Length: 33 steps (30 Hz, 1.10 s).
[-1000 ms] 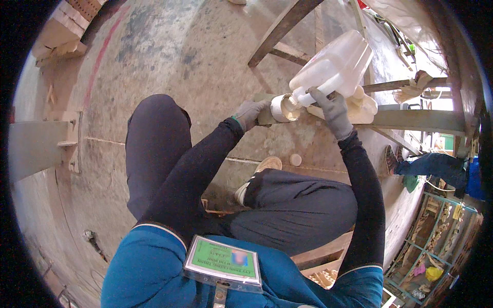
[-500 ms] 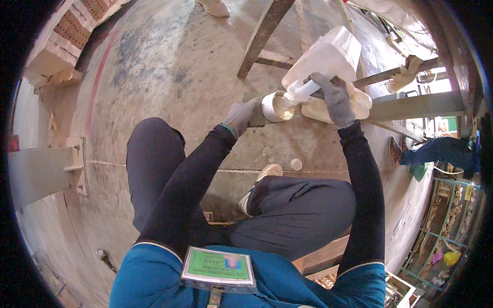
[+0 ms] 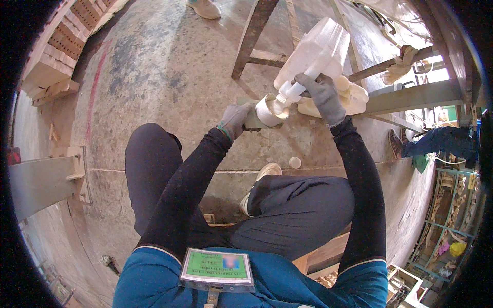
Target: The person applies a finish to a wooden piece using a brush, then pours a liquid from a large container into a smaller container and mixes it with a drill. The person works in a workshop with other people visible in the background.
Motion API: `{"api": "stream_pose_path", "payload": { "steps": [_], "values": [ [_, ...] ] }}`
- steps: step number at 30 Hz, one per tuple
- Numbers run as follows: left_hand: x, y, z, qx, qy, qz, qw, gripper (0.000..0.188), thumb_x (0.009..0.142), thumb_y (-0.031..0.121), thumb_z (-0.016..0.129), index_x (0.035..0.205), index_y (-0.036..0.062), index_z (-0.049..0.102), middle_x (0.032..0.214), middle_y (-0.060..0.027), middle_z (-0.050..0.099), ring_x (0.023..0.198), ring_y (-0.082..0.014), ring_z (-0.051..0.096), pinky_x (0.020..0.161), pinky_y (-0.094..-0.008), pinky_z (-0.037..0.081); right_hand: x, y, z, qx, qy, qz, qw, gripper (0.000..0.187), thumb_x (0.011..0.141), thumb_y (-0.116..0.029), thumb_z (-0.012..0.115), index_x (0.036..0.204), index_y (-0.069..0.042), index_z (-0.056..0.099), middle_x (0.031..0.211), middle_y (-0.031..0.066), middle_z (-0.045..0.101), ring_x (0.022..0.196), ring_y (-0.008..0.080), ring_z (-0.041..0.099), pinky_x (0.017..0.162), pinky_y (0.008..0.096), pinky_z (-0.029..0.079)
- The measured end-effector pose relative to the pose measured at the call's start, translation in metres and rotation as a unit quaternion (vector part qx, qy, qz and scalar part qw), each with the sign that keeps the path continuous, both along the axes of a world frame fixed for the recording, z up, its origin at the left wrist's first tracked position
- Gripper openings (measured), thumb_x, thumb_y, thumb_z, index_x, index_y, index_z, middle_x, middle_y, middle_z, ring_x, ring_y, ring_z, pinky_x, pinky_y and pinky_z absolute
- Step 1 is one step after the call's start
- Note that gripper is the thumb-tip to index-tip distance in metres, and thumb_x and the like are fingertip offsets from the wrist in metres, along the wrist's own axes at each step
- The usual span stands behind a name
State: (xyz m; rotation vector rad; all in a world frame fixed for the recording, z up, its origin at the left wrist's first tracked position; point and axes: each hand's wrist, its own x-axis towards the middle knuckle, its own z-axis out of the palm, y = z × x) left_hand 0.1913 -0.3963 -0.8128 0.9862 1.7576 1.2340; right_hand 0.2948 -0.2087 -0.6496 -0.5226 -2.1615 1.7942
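My gloved left hand (image 3: 235,120) is closed around a flat grey-green piece (image 3: 252,121) at the side of a white cup (image 3: 265,113); whether the two are joined I cannot tell. The cup leans with its opening toward the right. A large translucent white jug (image 3: 319,47) is tipped, its neck pointing down at the cup's opening. Around the jug's handle my gloved right hand (image 3: 323,97) is shut. Behind that hand lies a second translucent jug (image 3: 355,98) with a pale cap, partly hidden. Any liquid at the jug's mouth is too small to make out.
A small round white cap (image 3: 295,162) lies on the concrete floor near my shoe (image 3: 270,170). Wooden legs (image 3: 251,38) and a metal beam (image 3: 416,107) stand beyond the jugs. Stacked blocks (image 3: 56,66) are at far left. Other people's feet show at the top and right.
Both hands have shifted slightly left, carrying the cup and the tipped jug with them. The jug's mouth stays at the cup's opening. The second jug now shows more of its cap.
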Motion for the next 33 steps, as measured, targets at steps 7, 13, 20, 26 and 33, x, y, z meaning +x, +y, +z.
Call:
{"api": "stream_pose_path", "payload": {
  "steps": [7,13,20,26,33],
  "values": [
    [0.003,0.001,0.02,0.003,-0.501,0.147,0.853,0.029,0.077,0.015,0.062,0.103,0.0019,0.058,0.096,-0.011,0.063,0.082,-0.0232,0.064,0.069,-0.0344,0.055,0.002,0.002,-0.001,0.026,0.01,0.015,1.0,0.03,0.078,-0.022,0.064,0.09,0.005,0.06,0.083,0.0117,0.064,0.075,0.0182,0.063,0.065,0.0295,0.055],
    [0.007,0.001,0.025,0.034,-0.41,0.113,0.905,0.029,0.085,0.014,0.047,0.106,-0.004,0.056,0.1,-0.0146,0.058,0.082,-0.0249,0.063,0.061,-0.0365,0.057,0.001,0.0,0.0,-0.013,-0.003,-0.002,1.0,0.029,0.077,-0.021,0.065,0.09,0.005,0.06,0.084,0.0118,0.064,0.076,0.0189,0.063,0.065,0.0303,0.055],
    [0.003,-0.01,0.022,0.075,-0.054,0.023,0.995,0.046,0.063,0.023,0.078,0.101,0.0055,0.058,0.089,-0.0082,0.064,0.081,-0.0193,0.063,0.071,-0.0325,0.05,0.002,0.0,0.002,-0.033,-0.017,-0.011,0.999,0.028,0.077,-0.019,0.065,0.09,0.005,0.06,0.085,0.0121,0.063,0.079,0.0193,0.063,0.067,0.0299,0.055],
    [-0.007,-0.001,0.013,0.037,-0.351,0.141,0.925,0.031,0.075,0.019,0.066,0.099,0.0009,0.057,0.09,-0.01,0.062,0.08,-0.0221,0.063,0.067,-0.0356,0.052,0.008,0.015,-0.006,-0.023,0.017,-0.007,1.0,0.025,0.078,-0.018,0.063,0.092,0.002,0.061,0.091,0.0123,0.062,0.085,0.0195,0.062,0.069,0.0302,0.055],
    [-0.036,-0.02,0.034,0.118,-0.152,0.095,0.977,0.033,0.071,0.016,0.067,0.099,0.002,0.058,0.089,-0.0126,0.062,0.084,-0.0276,0.061,0.066,-0.0366,0.052,0.004,0.012,0.021,-0.107,0.026,-0.061,0.992,0.027,0.081,-0.018,0.059,0.098,0.003,0.056,0.093,0.0147,0.061,0.087,0.0235,0.061,0.074,0.0347,0.055]
  ]
}}
